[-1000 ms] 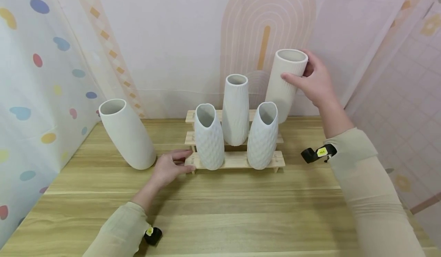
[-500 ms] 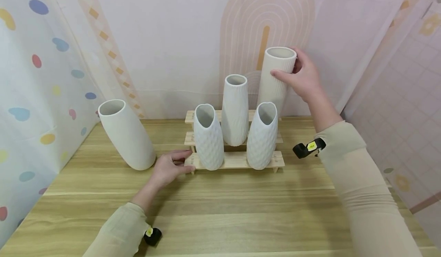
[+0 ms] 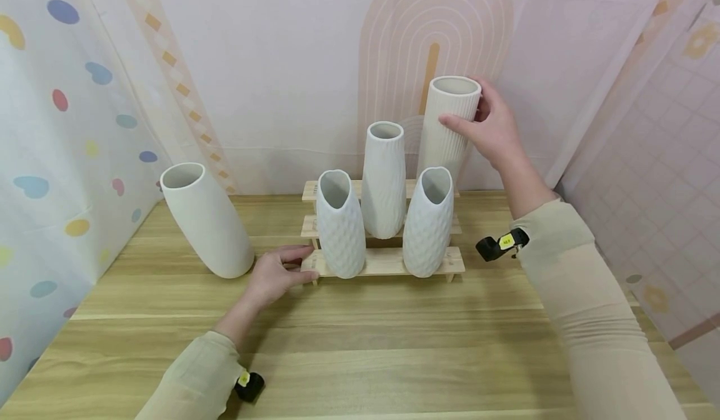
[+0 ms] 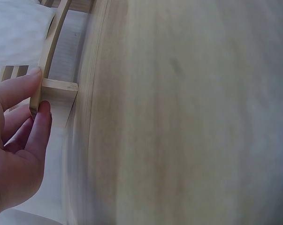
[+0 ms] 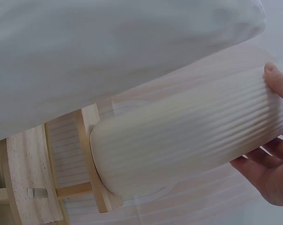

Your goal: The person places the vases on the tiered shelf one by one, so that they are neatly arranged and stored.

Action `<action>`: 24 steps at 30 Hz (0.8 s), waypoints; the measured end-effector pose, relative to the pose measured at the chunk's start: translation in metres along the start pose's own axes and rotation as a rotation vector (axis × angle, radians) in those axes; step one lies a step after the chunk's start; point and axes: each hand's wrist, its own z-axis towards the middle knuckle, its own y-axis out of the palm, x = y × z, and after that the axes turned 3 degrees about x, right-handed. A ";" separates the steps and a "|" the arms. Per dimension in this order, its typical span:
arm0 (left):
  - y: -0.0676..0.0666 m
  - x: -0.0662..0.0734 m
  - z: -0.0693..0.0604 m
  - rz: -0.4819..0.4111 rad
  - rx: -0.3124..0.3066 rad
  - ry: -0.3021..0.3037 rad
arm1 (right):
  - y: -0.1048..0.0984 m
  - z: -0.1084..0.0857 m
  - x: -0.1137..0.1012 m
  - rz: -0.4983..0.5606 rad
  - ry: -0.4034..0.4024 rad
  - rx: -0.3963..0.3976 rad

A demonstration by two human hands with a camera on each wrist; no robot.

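Observation:
My right hand point(image 3: 496, 125) grips a cream ribbed vase point(image 3: 444, 142) near its rim, thumb in front. In the right wrist view the base of this ribbed vase point(image 5: 179, 140) meets the top step at its right end. My left hand point(image 3: 275, 276) pinches the left end of the bottom step of a three-step wooden rack point(image 3: 385, 261); the left wrist view shows thumb and fingers on the wooden slat point(image 4: 48, 51). Two white dimpled vases, one left point(image 3: 341, 232) and one right point(image 3: 429, 229), stand on the bottom step. A taller white vase point(image 3: 385, 182) stands behind, on the middle step.
A smooth white vase point(image 3: 208, 223) stands on the wooden table point(image 3: 360, 351), left of the rack and close to my left hand. A patterned curtain point(image 3: 281, 82) hangs right behind the rack, with more curtain at both sides.
My right hand has moved left with the ribbed vase, bringing it from beside the rack's right end to the top step, more upright. My left hand keeps its place on the rack.

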 end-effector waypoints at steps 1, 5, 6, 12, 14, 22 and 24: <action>0.000 0.000 0.000 0.001 0.001 0.000 | 0.000 -0.001 0.001 0.010 -0.006 -0.006; 0.000 0.000 0.000 0.003 0.002 0.011 | -0.003 -0.005 0.007 0.039 -0.015 -0.027; 0.001 0.000 0.000 0.002 0.002 0.012 | -0.004 -0.007 0.010 0.035 -0.012 -0.029; 0.001 0.000 0.000 -0.003 -0.003 0.009 | -0.014 -0.024 0.025 -0.014 0.019 -0.029; 0.000 0.000 0.000 -0.003 -0.004 0.010 | -0.017 -0.032 0.029 -0.014 0.019 -0.044; 0.000 -0.001 0.000 -0.002 -0.004 0.009 | -0.028 -0.065 0.055 -0.115 0.024 -0.078; 0.000 -0.001 0.000 -0.002 -0.006 0.009 | -0.029 -0.074 0.062 -0.130 0.037 -0.097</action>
